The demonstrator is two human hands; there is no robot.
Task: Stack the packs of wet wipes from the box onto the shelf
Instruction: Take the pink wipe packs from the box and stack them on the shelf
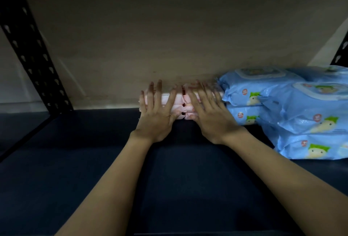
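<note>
The pink packs (pixel 179 102) are found at the back of the dark shelf (pixel 94 160), directly in front of both hands and close to the beige wall (pixel 150 28) behind. They appear to be arranged in 2 small piles side by side, with a narrow seam between them; how many packs are in each pile cannot be told. The long axis of the group runs from left to right, along the wall.

The left hand (pixel 156 115) is laid with spread, straight fingers on the left pile, and the right hand (pixel 205 115) is laid in the same way on the right pile. Nothing is pinched; the packs are only pressed. Both hands are equally near.

On the right, the pink group is just beside the blue packs (pixel 293 111), maybe touching them, so little room is left there. On the left, much free shelf is seen up to the black upright (pixel 35 56). The step is judged to be a pushing back and squaring of the piles.
</note>
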